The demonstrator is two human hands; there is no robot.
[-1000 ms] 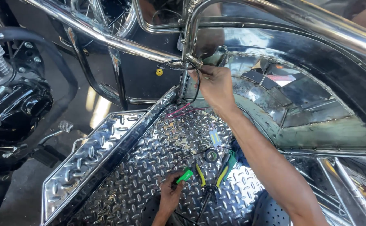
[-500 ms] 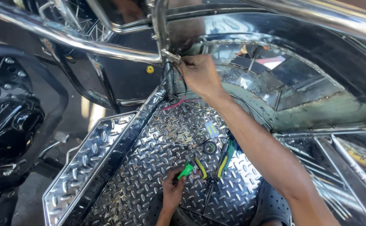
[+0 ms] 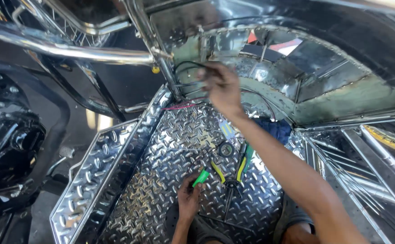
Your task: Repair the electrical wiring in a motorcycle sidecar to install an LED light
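Observation:
My right hand [image 3: 222,88] is raised near the upright chrome post [image 3: 154,43], its fingers closed on a loop of thin black wires [image 3: 185,68] that hang by the post; the hand is blurred. A red wire [image 3: 179,107] runs along the floor just below. My left hand [image 3: 189,199] rests low on the diamond-plate floor [image 3: 157,149] and holds a small green tool [image 3: 201,177]. Pliers with yellow-green handles [image 3: 233,174] and a black tape roll [image 3: 226,149] lie right beside it.
A horizontal chrome bar [image 3: 71,52] crosses the upper left, with a black motorcycle engine [image 3: 12,144] beneath it. A curved shiny metal wall [image 3: 333,95] rises behind the floor. A blue cloth [image 3: 276,129] lies at its base. Metal ribs [image 3: 369,167] run at right.
My right hand has drawn away from the chrome post to its right, still on the black wires. The left hand stays on the floor with the green tool.

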